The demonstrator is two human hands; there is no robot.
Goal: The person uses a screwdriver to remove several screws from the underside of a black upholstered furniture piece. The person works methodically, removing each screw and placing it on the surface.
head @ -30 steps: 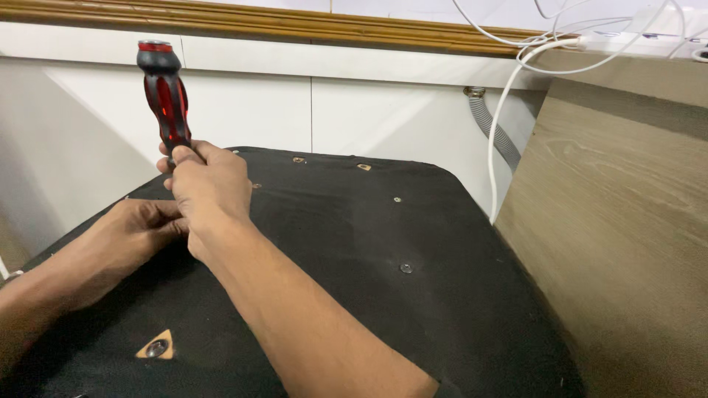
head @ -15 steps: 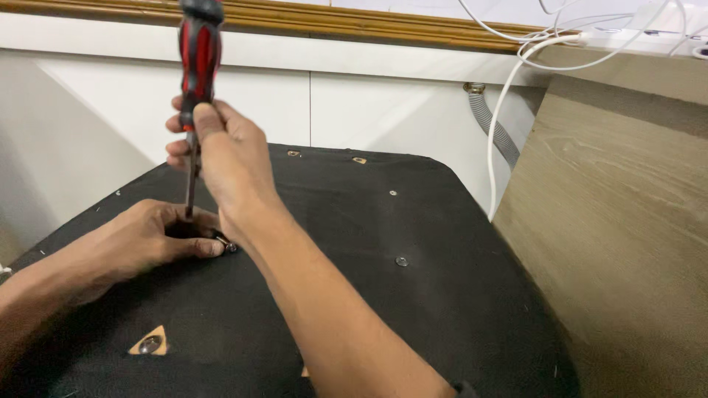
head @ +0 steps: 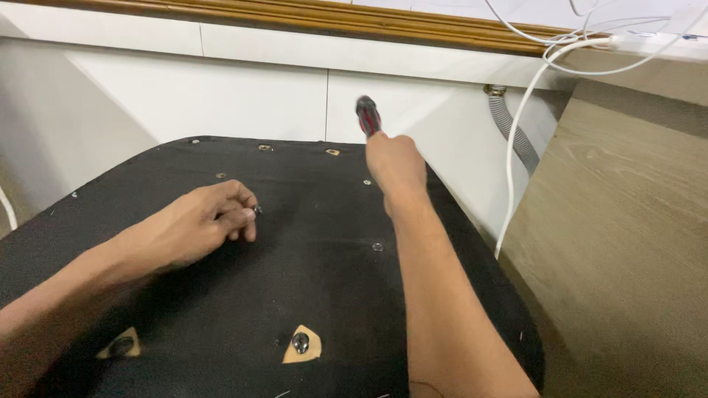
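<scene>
From the head view, my left hand [head: 198,225] rests on the black fabric panel [head: 324,250], fingers curled, fingertips [head: 247,221] pinching a small metal bolt [head: 257,211] toward the panel's far left part; my right hand [head: 396,163] is clenched round the red-and-black screwdriver [head: 367,116] near the panel's far right corner, only its handle showing above my fist; a bolt [head: 300,341] sits in a tan cut-out by the near edge; white cables [head: 516,125] hang past the right edge.
</scene>
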